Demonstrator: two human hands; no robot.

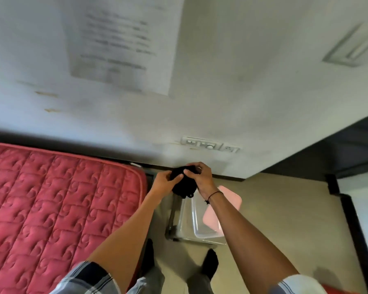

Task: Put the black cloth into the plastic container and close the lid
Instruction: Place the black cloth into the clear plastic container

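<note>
The black cloth (183,185) is bunched into a ball and held up in the air by both hands. My left hand (164,181) grips its left side and my right hand (202,177) grips its top and right side. Directly below, on the floor, stands the clear plastic container (194,224), open at the top. Its pink lid (218,210) lies tilted against the container's right side, partly hidden by my right forearm.
A red quilted mattress (57,209) fills the left side. A white wall with a taped paper sheet (123,43) and a socket strip (210,145) is ahead. My two feet in dark socks (209,264) stand on the beige floor. A dark door frame (353,225) runs along the right.
</note>
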